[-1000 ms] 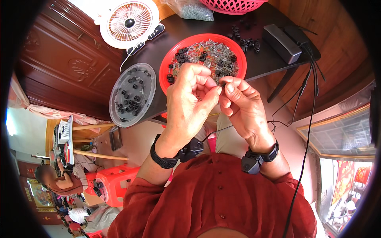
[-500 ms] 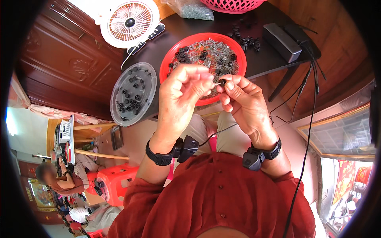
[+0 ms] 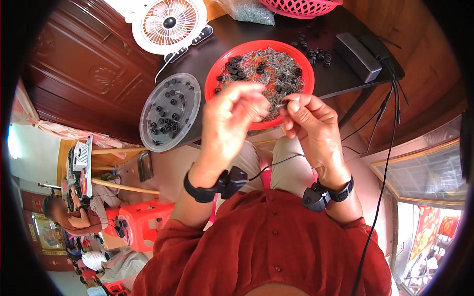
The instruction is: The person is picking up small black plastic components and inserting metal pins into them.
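black table | red bowl | clear tray | fan | pink basket

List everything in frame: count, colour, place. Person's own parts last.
red bowl: one, red, table centre, holding small metal pins and black caps
clear round lid: one, transparent grey, left table edge, black caps inside
desk fan: one, white, top left of table
pink basket: one, pink, top edge
plastic bag: one, clear, beside basket
loose black caps: several, black, right of bowl
grey box: one, grey, right table end
cables: several, black, hanging off right end
red stool: one, red, lower left floor
co-worker: one, seated far left
wrist devices: two, black, one per wrist
left hand: fingers bunched, blurred
right hand: fingers pinching a small metal part
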{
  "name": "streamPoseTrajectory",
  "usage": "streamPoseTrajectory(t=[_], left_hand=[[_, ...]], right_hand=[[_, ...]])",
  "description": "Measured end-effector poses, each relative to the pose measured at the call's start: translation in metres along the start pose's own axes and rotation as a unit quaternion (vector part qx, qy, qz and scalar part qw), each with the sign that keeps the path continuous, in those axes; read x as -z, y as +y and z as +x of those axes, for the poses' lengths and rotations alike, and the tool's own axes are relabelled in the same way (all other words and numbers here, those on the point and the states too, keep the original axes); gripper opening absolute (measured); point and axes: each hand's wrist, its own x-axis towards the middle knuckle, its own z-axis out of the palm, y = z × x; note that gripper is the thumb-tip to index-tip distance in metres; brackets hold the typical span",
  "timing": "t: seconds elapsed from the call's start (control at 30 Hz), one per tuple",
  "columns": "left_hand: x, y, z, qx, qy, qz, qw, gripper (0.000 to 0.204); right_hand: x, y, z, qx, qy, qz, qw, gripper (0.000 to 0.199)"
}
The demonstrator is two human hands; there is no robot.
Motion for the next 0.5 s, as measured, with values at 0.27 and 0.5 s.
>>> streamPoseTrajectory(t=[0.27, 0.5], left_hand=[[0.041, -0.027, 0.064, -0.074, -0.076, 0.429, 0.897, 0.03], [0.03, -0.061, 0.098, -0.165, -0.2, 0.512, 0.819, 0.042]], right_hand=[[0.009, -0.017, 0.005, 0.063, 0.059, 0.043, 0.995, 0.014], [0.01, -0.021, 0.004, 0.047, 0.056, 0.023, 0.997, 0.015]])
